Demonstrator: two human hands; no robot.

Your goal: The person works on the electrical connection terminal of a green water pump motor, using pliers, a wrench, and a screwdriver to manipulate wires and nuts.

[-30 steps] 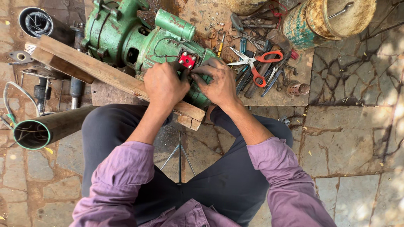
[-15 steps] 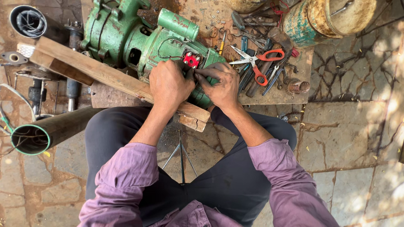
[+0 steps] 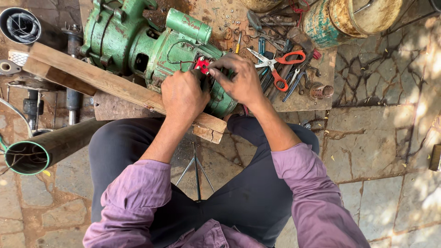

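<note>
Nearest the camera, the person sat with purple sleeves [image 3: 138, 202] and dark trousers [image 3: 248, 202], knees apart over a stone floor [image 3: 381, 151]. A thin metal tripod stand [image 3: 196, 170] stood on the floor between the legs. At the near left, a dark pipe [image 3: 50, 147] lay with its open end facing the left edge.

Further out, a wooden beam [image 3: 110, 85] ran slantwise from far left to the near middle, and the green motor [image 3: 151, 50] rested against it. Both hands met at the motor's near right end. The left hand [image 3: 183, 94] lay curled on the casing, knuckles up; what its fingers pinched, if anything, could not be told. The right hand [image 3: 239, 80] had its fingers drawn together, narrow, their tips touching the red terminal block [image 3: 202, 64] on the motor, with thin dark wires [image 3: 177, 62] looping just beside it.

Right of the hands, on the wooden worktop [image 3: 317, 98], orange-handled scissors [image 3: 278, 64] lay among pliers and other small tools [image 3: 294, 78]. At the far right stood a rusty, teal-painted bucket [image 3: 353, 20]. At the far left sat a round tin [image 3: 20, 25] holding coiled wire.
</note>
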